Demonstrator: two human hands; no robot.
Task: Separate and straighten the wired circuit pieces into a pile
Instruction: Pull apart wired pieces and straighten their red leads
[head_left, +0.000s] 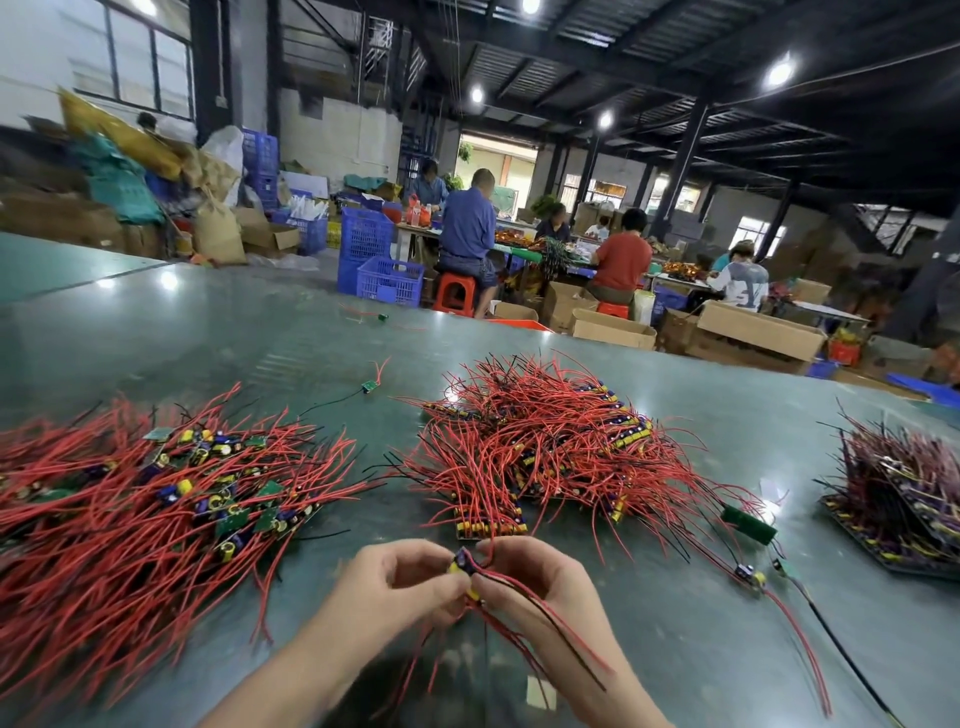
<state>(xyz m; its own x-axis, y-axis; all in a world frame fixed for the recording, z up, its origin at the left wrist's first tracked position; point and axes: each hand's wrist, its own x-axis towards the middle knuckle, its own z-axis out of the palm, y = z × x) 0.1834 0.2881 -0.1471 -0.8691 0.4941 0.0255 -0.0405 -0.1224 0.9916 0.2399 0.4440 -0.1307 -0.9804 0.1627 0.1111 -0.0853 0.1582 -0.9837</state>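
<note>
Both my hands meet low in the middle of the view over the green table (208, 332). My left hand (395, 587) and my right hand (540, 582) pinch one small wired circuit piece (464, 564) between their fingertips; its red and black wires trail down to the right past my right wrist. A loose spread pile of circuit pieces (156, 499) with red wires lies to the left. A tangled heap of joined pieces (550, 441) lies straight ahead of my hands.
A third dark stack of pieces (904, 499) sits at the right edge. Single pieces lie loose on the table: one (750, 576) right of my hands, one (370, 385) farther back. Beyond the table, people sit at benches among blue crates and cardboard boxes.
</note>
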